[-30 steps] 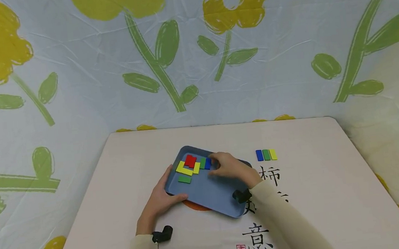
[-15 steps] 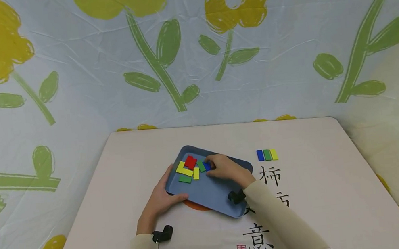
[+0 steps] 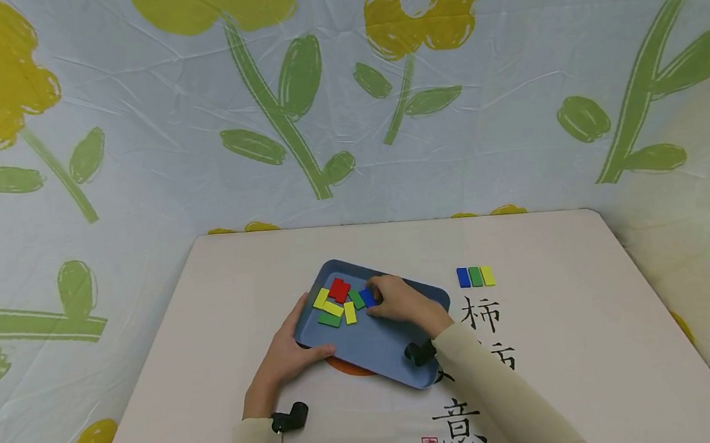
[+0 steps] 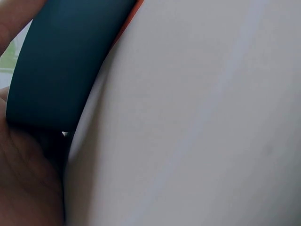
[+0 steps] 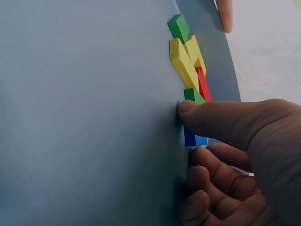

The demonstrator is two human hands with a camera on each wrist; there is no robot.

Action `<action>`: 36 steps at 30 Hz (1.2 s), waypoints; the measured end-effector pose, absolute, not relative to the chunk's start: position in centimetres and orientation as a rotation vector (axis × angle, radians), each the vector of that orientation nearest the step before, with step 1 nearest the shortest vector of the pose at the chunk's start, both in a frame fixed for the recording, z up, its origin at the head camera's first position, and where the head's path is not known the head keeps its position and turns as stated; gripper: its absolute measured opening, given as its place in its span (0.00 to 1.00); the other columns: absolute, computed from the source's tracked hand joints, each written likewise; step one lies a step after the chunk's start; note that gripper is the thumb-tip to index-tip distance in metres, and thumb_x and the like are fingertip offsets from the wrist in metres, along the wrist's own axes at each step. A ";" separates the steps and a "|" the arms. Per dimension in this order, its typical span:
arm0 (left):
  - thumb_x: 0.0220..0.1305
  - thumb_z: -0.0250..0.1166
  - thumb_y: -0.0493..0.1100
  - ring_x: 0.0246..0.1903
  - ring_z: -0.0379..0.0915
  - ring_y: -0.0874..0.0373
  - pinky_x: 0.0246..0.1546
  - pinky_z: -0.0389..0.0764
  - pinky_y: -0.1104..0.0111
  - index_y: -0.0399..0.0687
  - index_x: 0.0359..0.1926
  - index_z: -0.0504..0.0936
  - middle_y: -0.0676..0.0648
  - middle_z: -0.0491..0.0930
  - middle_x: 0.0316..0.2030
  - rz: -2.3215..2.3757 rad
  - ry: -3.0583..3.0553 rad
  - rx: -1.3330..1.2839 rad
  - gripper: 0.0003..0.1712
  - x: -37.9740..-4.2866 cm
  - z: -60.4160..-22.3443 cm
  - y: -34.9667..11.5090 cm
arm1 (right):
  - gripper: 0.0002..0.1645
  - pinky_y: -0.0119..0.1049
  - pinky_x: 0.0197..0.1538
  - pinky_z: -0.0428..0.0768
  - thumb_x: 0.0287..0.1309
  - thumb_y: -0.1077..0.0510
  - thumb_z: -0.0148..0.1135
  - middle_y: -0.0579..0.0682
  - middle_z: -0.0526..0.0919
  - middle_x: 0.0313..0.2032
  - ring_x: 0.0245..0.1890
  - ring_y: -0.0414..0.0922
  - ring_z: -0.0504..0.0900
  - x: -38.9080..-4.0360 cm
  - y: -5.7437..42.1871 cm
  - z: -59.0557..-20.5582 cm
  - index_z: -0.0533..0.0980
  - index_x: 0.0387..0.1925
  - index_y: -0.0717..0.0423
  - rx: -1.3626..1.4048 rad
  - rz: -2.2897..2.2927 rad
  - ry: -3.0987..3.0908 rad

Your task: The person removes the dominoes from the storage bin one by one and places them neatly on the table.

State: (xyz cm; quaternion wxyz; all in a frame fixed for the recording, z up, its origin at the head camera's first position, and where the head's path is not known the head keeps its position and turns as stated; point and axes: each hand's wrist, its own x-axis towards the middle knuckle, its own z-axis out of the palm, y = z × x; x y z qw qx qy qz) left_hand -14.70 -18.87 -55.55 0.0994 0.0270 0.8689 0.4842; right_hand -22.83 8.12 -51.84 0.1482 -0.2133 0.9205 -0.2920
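Observation:
A blue tray [image 3: 374,346] lies slanted on the table. At its left corner my left hand [image 3: 285,359] holds it, thumb along the near rim and fingers along the left side. The tray's wall [image 4: 61,70] fills the upper left of the left wrist view. Over the tray, my right hand [image 3: 405,299] pinches a blue block [image 3: 366,297] between thumb and forefinger; the thumb partly covers that block in the right wrist view. Just left of it lie a green block [image 3: 356,298], a yellow block [image 3: 350,314] and red pieces [image 3: 339,289].
Two more yellow blocks [image 3: 332,308] and a green block [image 3: 329,320] sit near the tray's left end. Beyond the tray on the right, blue, green [image 3: 475,277] and yellow blocks stand in a row on the table [image 3: 566,315]. Black characters [image 3: 459,427] mark the tablecloth.
My right hand has slid left with the blue block. The green block beside it has turned and shifted left, and the yellow block has moved nearer to me. My left hand has stayed put.

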 end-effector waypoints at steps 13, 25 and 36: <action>0.48 0.82 0.60 0.78 0.53 0.39 0.73 0.60 0.36 0.74 0.82 0.49 0.46 0.54 0.81 1.469 2.547 0.080 0.67 -14.6 -55.6 -18.9 | 0.29 0.34 0.36 0.72 0.59 0.54 0.76 0.48 0.76 0.31 0.30 0.42 0.74 -22.5 8.9 -52.3 0.77 0.59 0.59 -0.571 -0.983 2.598; 0.48 0.82 0.58 0.77 0.54 0.41 0.73 0.61 0.37 0.74 0.81 0.50 0.47 0.55 0.80 1.488 2.546 0.083 0.67 -14.5 -55.5 -18.9 | 0.28 0.33 0.35 0.77 0.58 0.58 0.76 0.51 0.79 0.38 0.33 0.43 0.76 -21.8 12.0 -50.2 0.76 0.58 0.59 -0.576 -1.226 2.565; 0.48 0.82 0.61 0.77 0.54 0.41 0.72 0.62 0.37 0.77 0.81 0.49 0.48 0.54 0.80 1.464 2.549 0.077 0.66 -14.5 -55.6 -18.9 | 0.32 0.38 0.39 0.82 0.60 0.55 0.74 0.55 0.82 0.41 0.39 0.47 0.84 -21.8 18.4 -48.8 0.74 0.62 0.61 -0.436 -1.258 2.686</action>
